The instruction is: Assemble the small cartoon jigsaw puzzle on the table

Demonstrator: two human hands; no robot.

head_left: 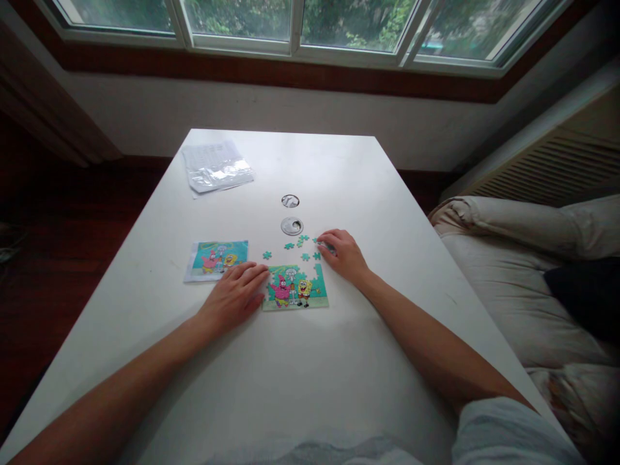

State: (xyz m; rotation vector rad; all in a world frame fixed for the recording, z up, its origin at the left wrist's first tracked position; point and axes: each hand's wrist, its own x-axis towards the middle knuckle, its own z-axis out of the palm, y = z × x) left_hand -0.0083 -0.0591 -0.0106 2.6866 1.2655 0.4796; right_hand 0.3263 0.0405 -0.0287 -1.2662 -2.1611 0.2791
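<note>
A partly assembled jigsaw puzzle (282,297) with cartoon figures on a teal ground lies on the white table, with gaps along its top. My left hand (237,290) rests flat, fingers stretched, its fingertips at the puzzle's left edge. Beyond the puzzle's upper right corner, my right hand (343,253) has thumb and forefinger curled close together at a small teal puzzle piece (314,240). Several loose pieces, such as one puzzle piece (289,246), lie scattered above the puzzle. Left of it is a reference picture (220,257) with the same figures, its lower right corner near my left hand.
Clear plastic packaging with paper (217,169) lies at the table's far left. Two round inserts, one round insert (291,226) nearer than the other, sit in the white table (334,374). A light sofa (484,278) stands along the right side; windows are ahead.
</note>
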